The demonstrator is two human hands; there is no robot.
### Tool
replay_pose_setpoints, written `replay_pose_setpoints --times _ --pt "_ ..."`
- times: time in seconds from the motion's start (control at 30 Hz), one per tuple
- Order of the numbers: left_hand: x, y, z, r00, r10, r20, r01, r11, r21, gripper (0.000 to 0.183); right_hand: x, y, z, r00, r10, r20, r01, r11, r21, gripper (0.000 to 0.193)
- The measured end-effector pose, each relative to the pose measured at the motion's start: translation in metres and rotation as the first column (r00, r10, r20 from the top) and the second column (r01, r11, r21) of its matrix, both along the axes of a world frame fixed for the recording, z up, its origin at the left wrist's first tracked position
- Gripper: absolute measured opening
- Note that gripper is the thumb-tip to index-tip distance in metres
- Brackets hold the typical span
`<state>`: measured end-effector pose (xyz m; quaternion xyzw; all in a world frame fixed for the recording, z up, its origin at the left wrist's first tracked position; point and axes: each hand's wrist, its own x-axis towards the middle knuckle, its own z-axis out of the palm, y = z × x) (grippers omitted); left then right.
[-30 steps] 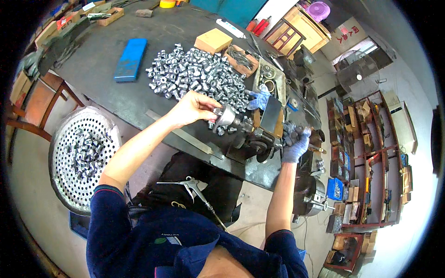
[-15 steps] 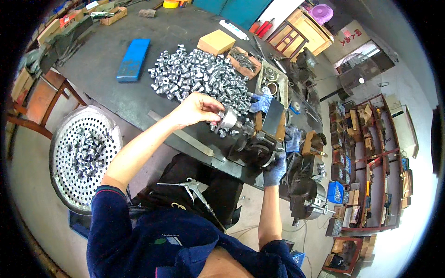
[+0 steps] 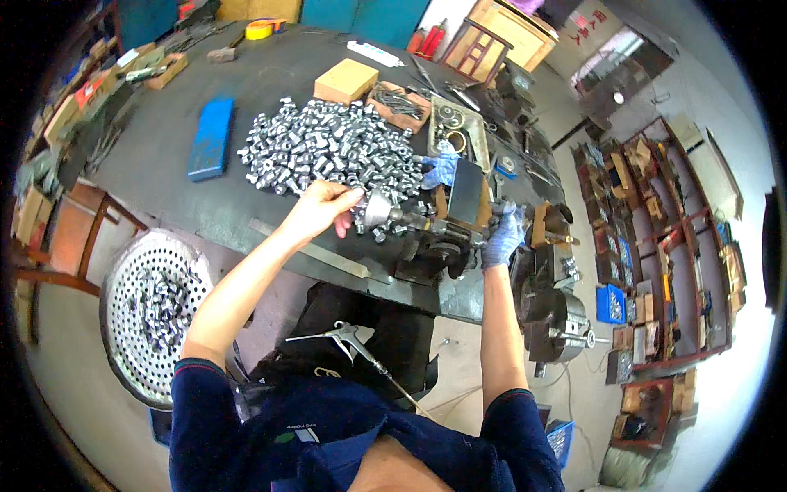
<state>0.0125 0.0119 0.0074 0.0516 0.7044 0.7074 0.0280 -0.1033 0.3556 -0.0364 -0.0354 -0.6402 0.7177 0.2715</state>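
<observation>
My bare left hand (image 3: 328,205) is closed, thumb and forefinger pinched at the left face of a round metal chuck (image 3: 378,210). Whatever lies between those fingertips is too small to make out. The chuck belongs to a dark bench machine (image 3: 447,246) at the table's front edge. At its right end is my right hand (image 3: 502,238) in a blue-grey glove, fingers curled; what they grip is hidden. Behind the chuck lies a big heap of shiny metal fittings (image 3: 328,148). A blue patterned glove (image 3: 443,166) rests beside a dark flat plate (image 3: 466,193) on the machine.
A blue box (image 3: 211,138), a yellow block (image 3: 347,80) and a carton of thin metal pins (image 3: 399,105) surround the heap. A perforated round tray (image 3: 123,328) with fittings stands left. An air blow gun (image 3: 348,338) lies before me. Shelves (image 3: 664,246) stand right.
My right hand has moved up and away from me along the machine's right end. My left hand has shifted slightly off the chuck's face. The view has also swung.
</observation>
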Motion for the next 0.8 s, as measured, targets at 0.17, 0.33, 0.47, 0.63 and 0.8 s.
replay_pose_setpoints --times 0.17,0.33,0.47,0.63,0.8 --pt "0.001 -0.002 0.001 0.992 -0.020 0.123 -0.005 0.980 0.200 0.037 0.069 -0.012 0.056 0.982 0.108 -0.153 -0.146 0.952 -0.268 0.033" --pt "0.001 -0.001 0.000 0.983 -0.004 0.184 -0.036 0.976 0.214 0.035 0.135 -0.004 0.044 0.989 0.146 -0.033 -0.148 0.921 -0.359 0.029" --pt "-0.001 -0.004 0.003 0.986 0.019 0.164 -0.049 0.982 0.181 0.033 0.124 0.005 -0.019 0.982 0.157 0.103 -0.112 0.928 -0.355 0.029" --pt "0.014 -0.026 0.010 0.995 0.047 0.092 -0.057 0.992 0.111 0.031 0.086 -0.008 -0.028 0.986 0.117 0.123 -0.067 0.935 -0.349 0.020" --pt "0.105 -0.120 -0.016 0.942 0.324 0.093 -0.308 0.939 -0.152 0.028 0.096 -0.010 -0.031 0.969 0.211 0.127 -0.149 0.913 -0.379 0.024"
